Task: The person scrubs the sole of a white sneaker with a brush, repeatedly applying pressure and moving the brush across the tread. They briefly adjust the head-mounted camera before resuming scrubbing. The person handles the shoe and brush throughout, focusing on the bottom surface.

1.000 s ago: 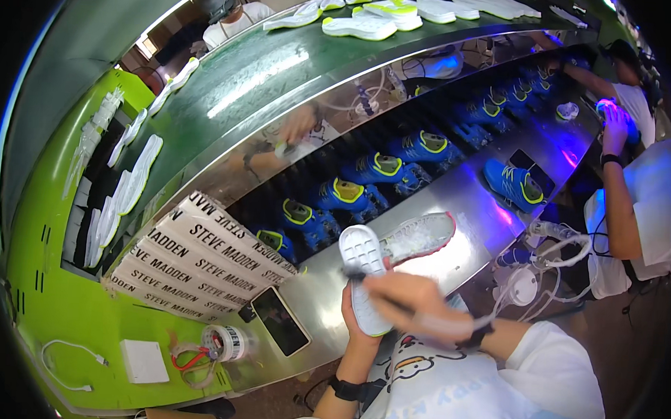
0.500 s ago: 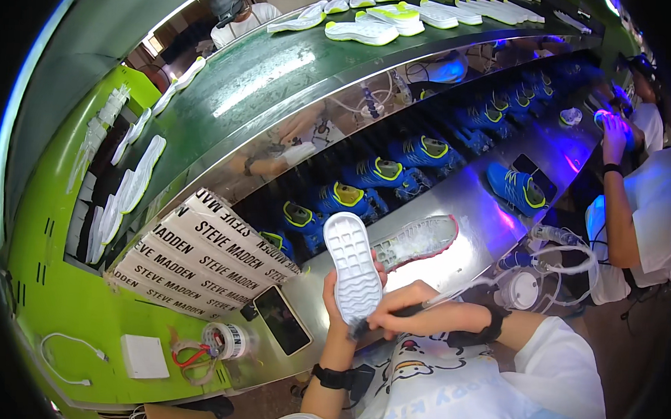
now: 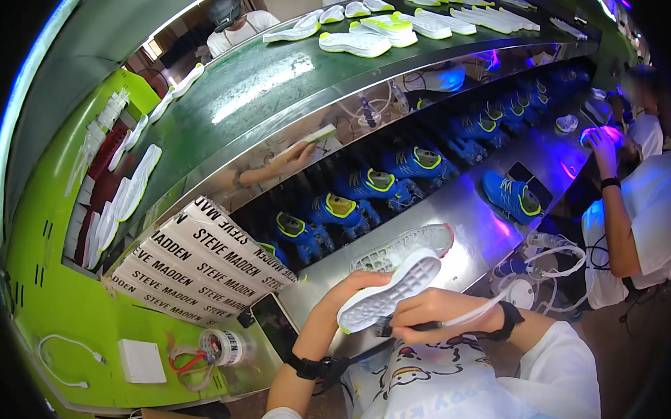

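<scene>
My left hand (image 3: 345,286) grips a white shoe sole (image 3: 401,287) with a yellow-green edge, held up on a slant above the metal bench. Its grid-and-wave patterned face is turned partly toward my right hand (image 3: 430,312). That hand is closed round a brush with dark bristles (image 3: 382,328), close to the sole's lower edge; whether the bristles touch it I cannot tell. A pale hose (image 3: 477,314) runs from the brush hand to the right. Behind the held sole lies a greyish, sole-shaped piece (image 3: 394,248) with a reddish rim.
Blue shoes (image 3: 370,182) line a dark trough beyond the bench; another blue shoe (image 3: 510,196) sits at right. White soles (image 3: 358,43) lie on a green belt (image 3: 266,79). A printed box (image 3: 198,267), phone (image 3: 274,323) and tape roll (image 3: 228,347) stand left. A co-worker's hand (image 3: 604,146) is at right.
My left hand has tilted the sole from nearly upright to a slant leaning right, with its edge turned toward me. The brush has moved slightly right, along with my right hand.
</scene>
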Demonstrator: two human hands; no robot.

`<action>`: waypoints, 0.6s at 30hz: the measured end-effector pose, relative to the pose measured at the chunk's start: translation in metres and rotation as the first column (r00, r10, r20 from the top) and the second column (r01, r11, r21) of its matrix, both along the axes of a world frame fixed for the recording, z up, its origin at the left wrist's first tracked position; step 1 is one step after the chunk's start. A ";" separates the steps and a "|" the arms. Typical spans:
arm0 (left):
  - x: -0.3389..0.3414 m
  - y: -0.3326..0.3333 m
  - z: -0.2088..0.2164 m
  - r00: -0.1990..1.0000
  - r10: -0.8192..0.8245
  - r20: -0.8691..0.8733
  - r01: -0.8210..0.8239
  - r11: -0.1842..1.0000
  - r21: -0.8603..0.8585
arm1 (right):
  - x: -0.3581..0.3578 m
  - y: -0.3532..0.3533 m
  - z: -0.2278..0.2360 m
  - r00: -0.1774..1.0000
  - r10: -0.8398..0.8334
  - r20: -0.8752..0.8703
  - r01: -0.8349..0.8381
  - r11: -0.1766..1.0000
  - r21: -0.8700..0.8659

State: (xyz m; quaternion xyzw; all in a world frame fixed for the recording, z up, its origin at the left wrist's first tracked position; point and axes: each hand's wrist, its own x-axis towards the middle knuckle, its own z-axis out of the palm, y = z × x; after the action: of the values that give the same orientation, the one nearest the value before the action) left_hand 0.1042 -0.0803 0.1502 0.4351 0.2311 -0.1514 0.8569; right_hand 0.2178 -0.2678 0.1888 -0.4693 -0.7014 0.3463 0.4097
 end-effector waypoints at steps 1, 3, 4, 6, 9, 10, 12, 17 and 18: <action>0.001 -0.003 0.002 0.999 -0.016 -0.052 0.022 0.993 0.115 | 0.002 -0.003 -0.003 0.996 -0.035 -0.084 0.036 0.999 0.001; 0.006 -0.002 0.009 0.999 -0.023 -0.047 0.026 0.997 0.074 | 0.003 -0.001 0.003 0.958 -0.078 -0.275 0.088 0.996 0.025; 0.006 -0.002 0.006 0.998 -0.039 -0.052 0.044 0.994 0.095 | 0.006 -0.001 -0.002 0.977 -0.051 -0.207 0.060 0.997 0.040; 0.007 -0.004 0.006 0.997 -0.055 -0.055 0.065 0.976 0.208 | 0.019 -0.009 -0.014 0.997 -0.033 -0.071 0.034 0.999 0.008; 0.002 -0.006 0.004 0.996 -0.027 -0.085 0.048 0.964 0.260 | 0.036 -0.025 -0.010 0.979 -0.118 -0.164 0.066 0.954 -0.292; 0.004 -0.006 0.003 0.997 -0.025 -0.068 0.041 0.966 0.254 | 0.033 -0.022 -0.010 0.966 -0.151 -0.208 0.119 0.980 -0.161; 0.007 -0.011 0.009 0.997 -0.068 -0.022 0.071 0.929 0.363 | 0.031 -0.026 -0.018 0.966 -0.190 -0.176 0.183 0.982 -0.055; -0.007 -0.021 0.013 0.994 0.062 0.094 -0.089 0.945 0.315 | 0.056 -0.050 -0.006 0.790 -0.561 -0.246 0.436 0.797 -0.418; -0.011 -0.027 0.017 0.980 0.123 0.159 -0.160 0.956 0.248 | 0.046 -0.041 0.003 0.751 -0.551 -0.364 0.517 0.834 -0.194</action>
State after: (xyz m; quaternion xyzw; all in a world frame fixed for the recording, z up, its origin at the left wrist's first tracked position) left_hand 0.0931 -0.1068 0.1670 0.5353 0.2181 -0.0269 0.8156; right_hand 0.2638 -0.3088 0.1914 -0.5838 -0.4227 0.3326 0.6082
